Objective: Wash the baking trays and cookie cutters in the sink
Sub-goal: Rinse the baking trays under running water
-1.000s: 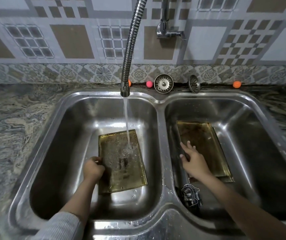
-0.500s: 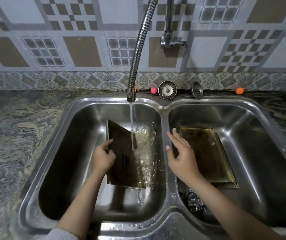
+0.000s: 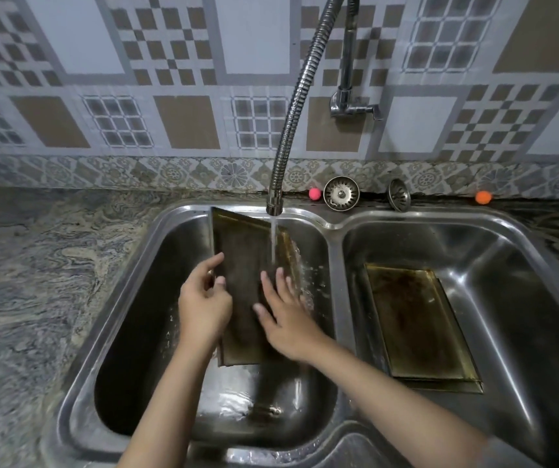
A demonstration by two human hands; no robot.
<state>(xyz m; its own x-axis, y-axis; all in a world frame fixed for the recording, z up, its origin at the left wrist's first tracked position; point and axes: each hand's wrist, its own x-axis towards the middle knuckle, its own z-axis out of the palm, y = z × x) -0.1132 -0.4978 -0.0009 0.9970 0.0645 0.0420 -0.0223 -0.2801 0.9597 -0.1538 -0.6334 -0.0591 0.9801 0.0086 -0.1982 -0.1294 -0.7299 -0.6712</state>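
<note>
A dark, greasy baking tray (image 3: 244, 265) stands tilted up on its edge in the left sink basin (image 3: 143, 332), under running water from the flexible tap (image 3: 274, 207). My left hand (image 3: 203, 305) grips the tray's left edge. My right hand (image 3: 288, 319) lies with straight fingers flat on the tray's face, in the splash. More stained trays (image 3: 416, 322), stacked, lie flat in the right basin (image 3: 524, 298). No cookie cutters are visible.
Two metal sink strainers (image 3: 341, 193) (image 3: 399, 194) lean on the ledge behind the sink, with a pink ball (image 3: 314, 193) and an orange ball (image 3: 483, 197) beside them. A wall tap valve (image 3: 352, 108) juts above. Marbled countertop (image 3: 34, 282) lies to the left.
My left hand has tipped the tray from flat to nearly upright under the water. My right hand left the right basin, crossed the divider and now presses on the tray.
</note>
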